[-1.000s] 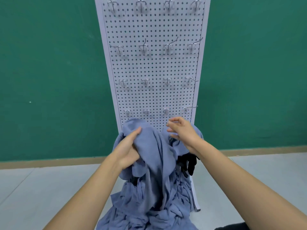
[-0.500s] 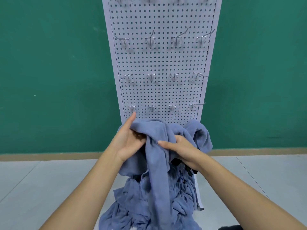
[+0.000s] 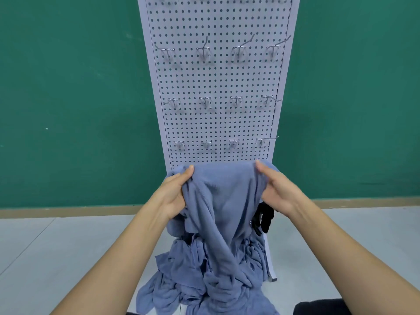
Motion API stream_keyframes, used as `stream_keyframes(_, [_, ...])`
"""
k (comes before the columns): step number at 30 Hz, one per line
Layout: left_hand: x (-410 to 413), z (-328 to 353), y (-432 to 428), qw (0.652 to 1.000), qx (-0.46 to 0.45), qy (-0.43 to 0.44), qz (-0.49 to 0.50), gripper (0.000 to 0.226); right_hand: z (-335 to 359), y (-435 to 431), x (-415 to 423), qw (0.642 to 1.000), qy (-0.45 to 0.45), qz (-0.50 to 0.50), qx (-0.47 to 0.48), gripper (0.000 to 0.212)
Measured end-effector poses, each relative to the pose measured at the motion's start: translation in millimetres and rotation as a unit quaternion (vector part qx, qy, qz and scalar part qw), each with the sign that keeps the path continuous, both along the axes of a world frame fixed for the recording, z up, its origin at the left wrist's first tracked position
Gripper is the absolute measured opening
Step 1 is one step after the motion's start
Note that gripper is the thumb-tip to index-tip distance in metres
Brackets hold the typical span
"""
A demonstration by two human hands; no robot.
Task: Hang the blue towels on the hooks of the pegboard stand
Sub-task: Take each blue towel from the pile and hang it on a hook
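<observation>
One blue towel (image 3: 223, 189) is gripped at its top edge by the left hand (image 3: 173, 193) and right hand (image 3: 278, 192) and stretched, probably so it can be hooked on the pegboard stand (image 3: 218, 87).

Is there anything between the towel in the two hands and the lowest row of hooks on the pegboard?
Nothing visible does. The left hand and right hand hold the towel spread by its top edge just below the lowest hooks, which are bare; only open pegboard shows between.

Left hand (image 3: 173, 194), right hand (image 3: 280, 189) bare; forearms (image 3: 127, 258) bare to frame edge.
</observation>
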State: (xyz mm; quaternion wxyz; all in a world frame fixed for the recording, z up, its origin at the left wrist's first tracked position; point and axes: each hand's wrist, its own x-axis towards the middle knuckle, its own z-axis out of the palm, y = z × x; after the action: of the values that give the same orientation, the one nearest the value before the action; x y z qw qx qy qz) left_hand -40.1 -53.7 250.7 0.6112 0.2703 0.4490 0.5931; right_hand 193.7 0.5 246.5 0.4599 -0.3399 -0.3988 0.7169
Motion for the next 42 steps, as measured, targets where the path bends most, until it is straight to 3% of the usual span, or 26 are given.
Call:
stream_keyframes(2, [2,2,1,0.999,0.005,-0.031,-0.002,0.040,0,-2,3,0.997,0.039,0.057,-0.018,0.051])
stream_keyframes(5, [2,2,3,0.998,0.012,-0.068,0.010,0.051,-11,-9,-2,0.988,-0.069,0.127,-0.051,0.056])
stream_keyframes(7, [-2,2,3,0.997,0.002,-0.073,0.015,0.042,-12,-7,-4,0.990,-0.094,0.080,-0.064,0.037])
stream_keyframes(9, [-7,2,2,0.997,-0.011,-0.072,0.014,0.028,-10,0,1,0.997,-0.048,0.004,-0.062,0.020])
stream_keyframes(11, [-14,3,1,0.999,-0.010,-0.053,0.003,0.022,-8,6,7,0.999,-0.009,-0.034,-0.033,0.017])
stream_keyframes(13, [-19,2,2,1.000,0.003,-0.030,-0.002,0.023,-11,8,11,0.999,-0.037,-0.012,-0.010,0.013])
stream_keyframes(16, [-22,-1,2,1.000,0.023,-0.009,0.001,0.022,-10,10,15,0.996,-0.086,0.000,0.006,0.014])
stream_keyframes(21, [-33,0,2,0.999,0.012,0.028,0.032,0.013,-3,23,33,0.993,-0.031,-0.111,0.011,0.019])
stream_keyframes(24, [-35,-2,2,0.997,-0.014,0.071,0.041,0.020,-4,22,45,0.992,-0.045,-0.117,0.020,0.023])
stream_keyframes(28, [-30,-2,1,0.995,-0.034,0.081,0.055,0.012,2,18,50,0.992,-0.030,-0.111,0.056,0.018])
stream_keyframes(30, [-32,-3,3,0.993,-0.040,0.077,0.077,0.009,2,16,51,0.991,-0.058,-0.094,0.081,0.019])
stream_keyframes(32, [-35,-5,5,0.989,-0.039,0.082,0.120,0.008,2,14,53,0.980,-0.141,-0.087,0.114,0.019])
stream_keyframes(35, [-38,-7,6,0.981,-0.017,0.094,0.171,0.025,-2,15,54,0.950,-0.244,-0.130,0.144,0.014])
stream_keyframes(39, [-41,-8,2,0.973,0.014,0.153,0.172,0.015,-6,20,56,0.929,-0.272,-0.222,0.120,0.017])
stream_keyframes(42, [-41,-5,-1,0.969,0.037,0.193,0.151,0.005,-7,19,54,0.934,-0.259,-0.216,0.121,0.011])
